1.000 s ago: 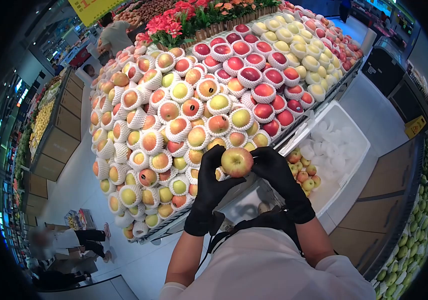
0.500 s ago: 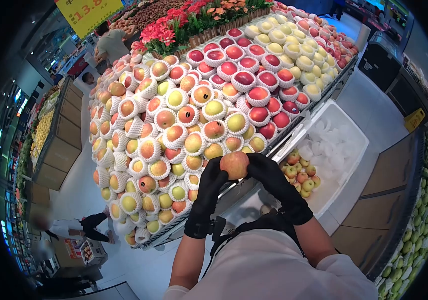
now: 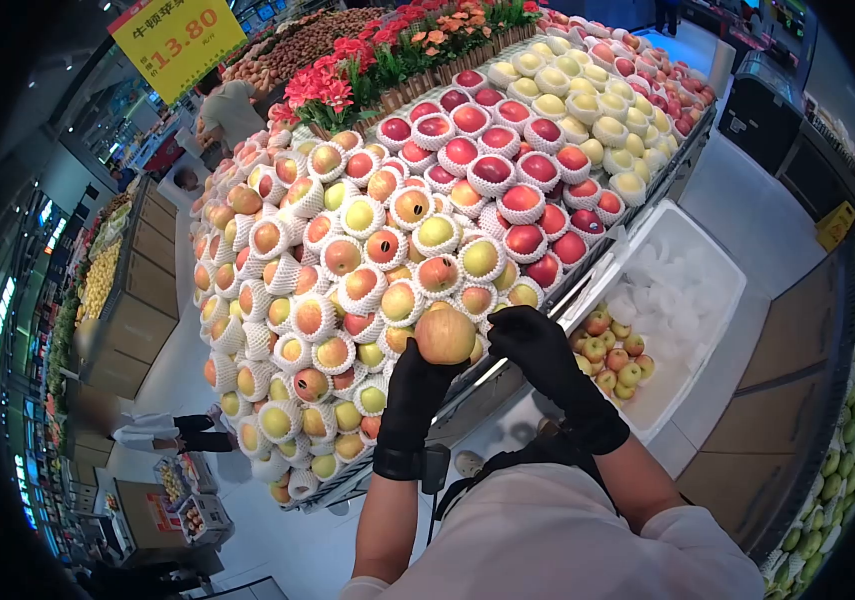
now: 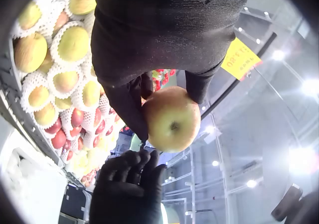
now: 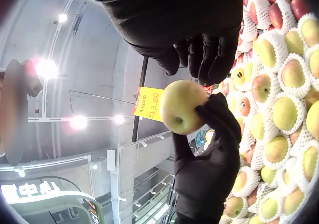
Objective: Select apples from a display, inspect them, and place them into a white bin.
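Note:
A yellow apple with a red blush (image 3: 445,335) sits in the grip of my black-gloved left hand (image 3: 418,392), bare of any foam net. In the left wrist view, thumb and fingers bracket the apple (image 4: 173,119) from both sides, its dimpled end showing. My gloved right hand (image 3: 540,352) hovers just right of the apple, holding nothing. Seen from the right wrist, its fingers (image 5: 202,59) are loosely bent above the fruit, apart from it. Beneath both hands lies the sloped display of apples in white foam nets (image 3: 343,255).
A white bin (image 3: 718,330) at the right holds loose apples (image 3: 613,355) and discarded foam nets (image 3: 663,270). Dark red apples (image 3: 493,168) and pale yellow fruit (image 3: 608,130) fill the far display. A yellow price sign (image 3: 180,42) hangs beyond; a person (image 3: 173,432) stands at left.
Both hands were at the apple half a second ago; now the right hand has come away to the right. The apple has turned and shifted slightly left with the left hand.

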Demonstrator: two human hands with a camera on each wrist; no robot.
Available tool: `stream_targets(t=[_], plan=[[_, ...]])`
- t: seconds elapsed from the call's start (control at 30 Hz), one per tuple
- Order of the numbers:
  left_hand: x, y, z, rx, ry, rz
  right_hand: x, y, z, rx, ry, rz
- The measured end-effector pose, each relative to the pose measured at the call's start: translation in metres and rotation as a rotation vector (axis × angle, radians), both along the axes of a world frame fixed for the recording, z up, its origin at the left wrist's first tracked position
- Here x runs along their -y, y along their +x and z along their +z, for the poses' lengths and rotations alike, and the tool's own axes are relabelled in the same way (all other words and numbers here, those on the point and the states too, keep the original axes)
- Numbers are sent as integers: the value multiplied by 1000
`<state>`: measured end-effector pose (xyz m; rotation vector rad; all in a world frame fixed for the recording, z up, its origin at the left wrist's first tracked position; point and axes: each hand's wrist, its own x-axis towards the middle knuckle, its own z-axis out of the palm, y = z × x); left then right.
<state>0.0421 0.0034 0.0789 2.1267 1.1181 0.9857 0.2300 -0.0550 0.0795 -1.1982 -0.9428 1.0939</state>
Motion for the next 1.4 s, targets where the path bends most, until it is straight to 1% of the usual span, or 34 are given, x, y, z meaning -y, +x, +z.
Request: stream_targets(t=[0.1,0.13,0.17,0.23,0.27,0.37,0.4,0.5,0.6,0.7,0.73,0.87,0.97,1.07,1.17,1.27,1.33,1.4], plan=[[2,1,0,-119,88,97,-4,-3,-7,24,-19,80],[0,-2,-3,-193,161,19,-4,-8,0,33,-46,92],[-2,-5,-5,-259,236,-60,-5,-9,0,4,-20,85],[-8,-4,5,-110,26,-260,-7,-12,-4,-54,26,77],[-7,-1,16,92,-200,-270,-9,-12,-8,-123,34,72],[-2,-2,13,765,-824,-101,-11,-10,-7,-90,20,30],[-5,-5,12,720,-792,-126,-13,-11,-7,-81,23,38],[-6,-5,11,752,-841,-90,-11,-16,5,51,-12,-34],[-8,-7,0,658,-562,-218,-9,-19,14,128,-13,-3],[-9,-7,9,708,-568,-282,-7,-13,15,89,122,71],[-10,-9,9,720,-548,-311,-6,-11,14,137,128,85],[-12,-11,12,519,-363,-338,-7,-3,13,236,248,109],[-12,-10,9,485,-329,-323,-7,-1,15,215,282,113],[-11,-8,14,494,-374,-339,-5,0,20,224,259,119],[-7,-4,18,612,-505,-356,-3,1,20,164,190,102],[0,-1,26,738,-817,-204,-4,6,22,134,99,104],[0,-2,18,726,-885,-241,-3,4,25,154,131,88],[2,0,16,693,-833,-275,-3,5,23,199,132,80]])
